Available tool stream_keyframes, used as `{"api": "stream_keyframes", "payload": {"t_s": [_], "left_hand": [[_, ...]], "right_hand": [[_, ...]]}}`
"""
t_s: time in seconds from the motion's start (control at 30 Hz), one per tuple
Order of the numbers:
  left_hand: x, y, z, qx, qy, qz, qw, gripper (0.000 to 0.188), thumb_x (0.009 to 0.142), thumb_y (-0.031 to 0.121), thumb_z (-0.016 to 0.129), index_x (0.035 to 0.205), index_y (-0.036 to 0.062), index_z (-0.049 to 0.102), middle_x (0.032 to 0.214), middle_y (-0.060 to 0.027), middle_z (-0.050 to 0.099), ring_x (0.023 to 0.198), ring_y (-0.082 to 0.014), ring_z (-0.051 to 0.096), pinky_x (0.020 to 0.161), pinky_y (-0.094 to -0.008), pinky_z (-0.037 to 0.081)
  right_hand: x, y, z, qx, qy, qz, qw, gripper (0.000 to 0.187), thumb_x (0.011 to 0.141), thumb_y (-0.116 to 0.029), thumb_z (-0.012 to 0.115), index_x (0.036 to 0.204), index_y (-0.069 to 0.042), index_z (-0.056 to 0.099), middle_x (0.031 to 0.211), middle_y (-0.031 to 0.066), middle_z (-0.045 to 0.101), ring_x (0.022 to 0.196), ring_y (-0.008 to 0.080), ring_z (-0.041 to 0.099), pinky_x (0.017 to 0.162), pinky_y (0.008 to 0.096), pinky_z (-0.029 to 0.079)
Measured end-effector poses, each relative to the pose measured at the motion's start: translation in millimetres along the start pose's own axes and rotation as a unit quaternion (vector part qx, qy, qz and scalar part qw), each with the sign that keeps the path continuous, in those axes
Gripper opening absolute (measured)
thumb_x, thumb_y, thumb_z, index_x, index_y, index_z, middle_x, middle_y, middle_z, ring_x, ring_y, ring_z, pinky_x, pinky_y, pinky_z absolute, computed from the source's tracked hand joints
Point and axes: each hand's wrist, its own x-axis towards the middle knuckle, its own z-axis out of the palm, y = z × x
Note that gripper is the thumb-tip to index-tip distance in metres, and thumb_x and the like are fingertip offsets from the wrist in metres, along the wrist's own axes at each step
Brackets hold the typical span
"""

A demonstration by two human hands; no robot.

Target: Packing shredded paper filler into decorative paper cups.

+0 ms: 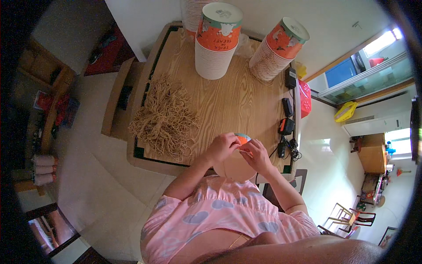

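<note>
A paper bucket (233, 170), orange and teal outside and plain pale inside, is held against my front at the table's near edge, its mouth tipped toward me. My left hand (223, 148) is closed, with its fingertips pinching at the bucket's far rim. Beside it, my right hand (258, 157) is closed too, thumb and finger pinching what looks like a thin pale cord at the same rim. The fingers partly hide the cord and the bucket's outside. To the left, a tangled heap of tan cords (165, 119) lies on the wooden table (220, 105).
Upside-down stacks of orange-and-white paper buckets (219, 42) stand at the back; the right stack (277, 48) has tan cords along its side. Black power adapters (286, 126) with cables line the table's right edge. A red box (304, 99) sits just past it.
</note>
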Motion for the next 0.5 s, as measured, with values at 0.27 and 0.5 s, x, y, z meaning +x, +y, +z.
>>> {"api": "stream_keyframes", "payload": {"t_s": [0.27,0.5], "left_hand": [[-4,12,4,0.061,0.071,0.010,0.996,0.008,0.074,0.010,0.059,0.078,0.0024,0.058,0.075,-0.0124,0.055,0.072,-0.0297,0.055,0.065,-0.0364,0.046],[5,24,-41,-0.411,0.079,-0.127,0.899,0.012,0.080,0.002,0.055,0.091,0.0025,0.053,0.074,0.0002,0.053,0.068,-0.0077,0.055,0.064,-0.0214,0.046]], "right_hand": [[2,1,-3,0.042,0.033,0.017,0.998,0.014,0.070,-0.004,0.063,0.082,-0.004,0.056,0.075,0.0084,0.054,0.070,0.0240,0.052,0.064,0.0334,0.043],[-1,38,-6,0.079,0.106,0.281,0.951,0.033,0.074,-0.004,0.060,0.104,-0.006,0.046,0.066,0.0080,0.052,0.059,0.0182,0.052,0.057,0.0303,0.044]]}}
